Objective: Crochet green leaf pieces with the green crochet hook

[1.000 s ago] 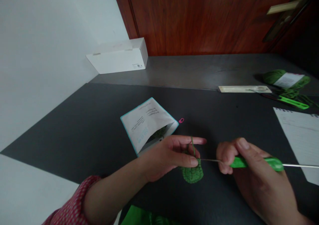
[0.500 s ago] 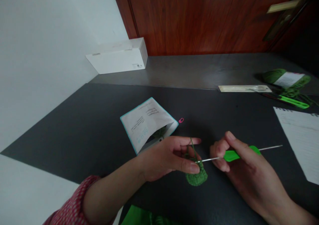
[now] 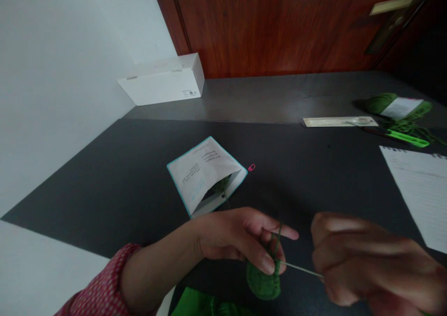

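Observation:
Between thumb and fingers, my left hand (image 3: 237,234) pinches a small green crochet piece (image 3: 263,282). A strand of green yarn (image 3: 278,241) runs up from the work over the stretched index finger. My right hand (image 3: 370,255), slightly blurred, is curled with its back turned up around a crochet hook (image 3: 303,270). Only the hook's thin metal shaft shows, and it reaches the edge of the green piece beside my left thumb. The hook's handle is hidden by my fingers.
A white pouch (image 3: 197,169) holding green yarn lies open behind my left hand, a pink stitch marker (image 3: 251,167) beside it. At right are a notebook (image 3: 419,190), a green-handled tool (image 3: 407,138), a flat pale packet (image 3: 338,121) and a yarn skein (image 3: 382,104). A white box (image 3: 164,87) stands at the back.
My right hand has rolled over, palm down, hiding the green hook handle. Both hands and the crochet piece sit lower in view, and the piece has turned.

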{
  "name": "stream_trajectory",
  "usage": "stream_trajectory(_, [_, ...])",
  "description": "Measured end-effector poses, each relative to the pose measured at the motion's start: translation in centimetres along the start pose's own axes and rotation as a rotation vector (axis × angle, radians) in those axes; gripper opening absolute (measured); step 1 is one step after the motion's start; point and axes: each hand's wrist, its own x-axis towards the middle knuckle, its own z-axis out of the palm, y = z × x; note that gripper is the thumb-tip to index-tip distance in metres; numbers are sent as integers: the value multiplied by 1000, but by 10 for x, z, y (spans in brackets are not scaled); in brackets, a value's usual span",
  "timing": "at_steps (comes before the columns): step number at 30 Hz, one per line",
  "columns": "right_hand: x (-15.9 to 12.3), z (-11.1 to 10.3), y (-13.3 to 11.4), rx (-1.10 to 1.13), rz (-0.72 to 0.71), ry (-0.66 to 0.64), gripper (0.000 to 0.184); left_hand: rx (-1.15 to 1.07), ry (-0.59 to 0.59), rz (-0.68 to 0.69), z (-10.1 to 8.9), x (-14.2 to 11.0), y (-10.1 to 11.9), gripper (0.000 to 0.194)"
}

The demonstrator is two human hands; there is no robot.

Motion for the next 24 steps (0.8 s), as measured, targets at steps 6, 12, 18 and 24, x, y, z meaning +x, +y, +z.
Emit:
stream_trajectory(6, [0,7,-1,35,-2,90,40,54,-89,6,1,1,-4,100])
stream_trajectory(12, [-2,9,-2,266,139,168,42,104,-188,54,-5,3,-9,91])
stream_trajectory(18, [0,16,6,464,266,300,47,101,-267,73,-5,4,-5,79])
stream_trajectory(24, [3,13,4,444,265,268,45,142,-179,-18,8,-3,9,62])
